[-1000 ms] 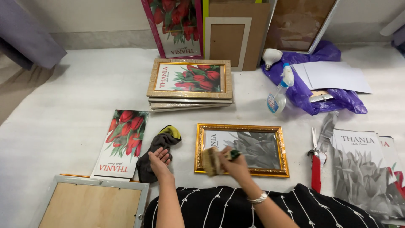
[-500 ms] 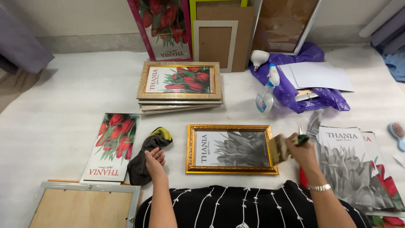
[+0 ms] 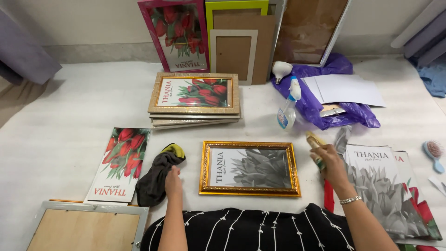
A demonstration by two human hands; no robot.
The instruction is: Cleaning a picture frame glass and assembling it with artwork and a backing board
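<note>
We see the left hand [image 3: 173, 182] in the lower left-centre of the frame, fingers curled loosely downward and resting on the edge of a dark cloth [image 3: 155, 179] with a yellow patch at its upper end. The forearm runs straight up from the bottom edge. The right hand [image 3: 331, 160] sits right of centre, closed around a small brush-like tool [image 3: 315, 142] whose tip points up and left; we cannot tell exactly what the tool is. The wrist carries a bracelet [image 3: 350, 200], and the arm angles in from the lower right. Between the 2 hands lies a gold picture frame [image 3: 250, 168] holding a grey flower print, flat on the white table [image 3: 60, 121]. Just beside the right hand is a pile of prints [image 3: 388, 186]. A stack of frames [image 3: 195, 98] lies above centre, with a spray bottle [image 3: 288, 109] to its right.
</note>
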